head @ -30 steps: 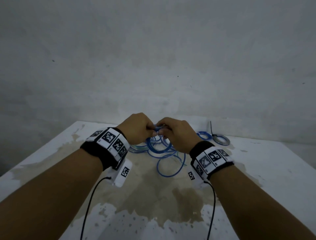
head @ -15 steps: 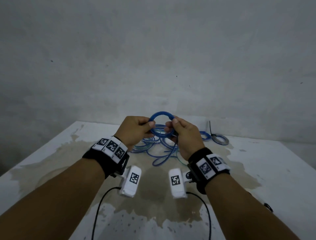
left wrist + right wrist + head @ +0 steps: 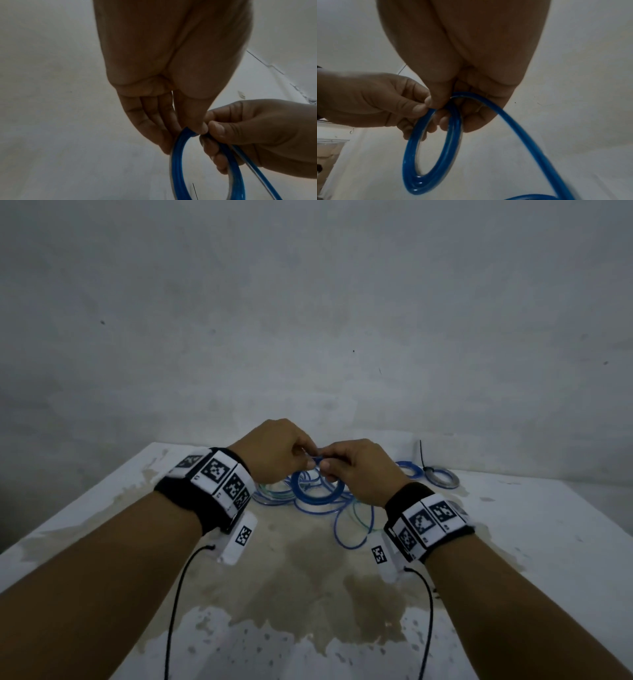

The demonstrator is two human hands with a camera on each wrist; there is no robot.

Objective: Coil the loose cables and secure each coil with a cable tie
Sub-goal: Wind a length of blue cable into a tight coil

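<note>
Left hand (image 3: 274, 450) and right hand (image 3: 359, 470) meet above the tabletop (image 3: 513, 542), fingers (image 3: 199, 125) of both pinching the top of a blue cable coil (image 3: 433, 148). The coil hangs below the fingertips; a loose strand (image 3: 530, 146) trails from the right-hand fingers toward the tabletop.

Both forearms are bare. Each wrist wears a black band (image 3: 205, 508) faced with white tiles bearing black square-pattern markers. A white camera block (image 3: 238, 539) with its own marker hangs under each wrist, trailing a thin black cable (image 3: 174, 604).
</note>
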